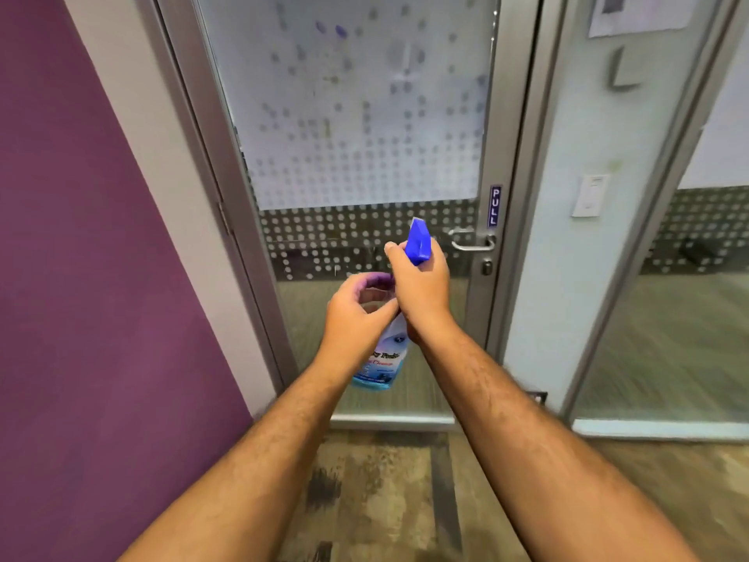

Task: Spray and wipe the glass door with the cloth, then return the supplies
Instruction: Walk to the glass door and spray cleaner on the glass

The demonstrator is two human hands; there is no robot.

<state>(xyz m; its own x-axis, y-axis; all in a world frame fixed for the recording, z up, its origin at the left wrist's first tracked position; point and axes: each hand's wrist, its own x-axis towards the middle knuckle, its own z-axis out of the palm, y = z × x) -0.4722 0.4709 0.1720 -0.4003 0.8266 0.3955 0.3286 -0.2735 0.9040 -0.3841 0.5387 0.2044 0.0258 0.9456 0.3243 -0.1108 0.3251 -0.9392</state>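
Note:
The glass door (364,115) stands shut in front of me, its upper half frosted with a dotted film. My right hand (423,294) grips the neck of a spray bottle (385,358) with a light blue label; its blue trigger head (418,241) points up toward the glass. My left hand (356,318) is curled against the bottle's left side. A bit of purple cloth (375,279) shows at its fingertips; the rest of the cloth is hidden.
A lever handle (472,241) and a PULL sign (495,206) sit on the door's right frame. A purple wall (81,277) runs along the left. A fixed glass panel (668,338) and a wall switch (589,195) are to the right. Carpet (385,480) lies underfoot.

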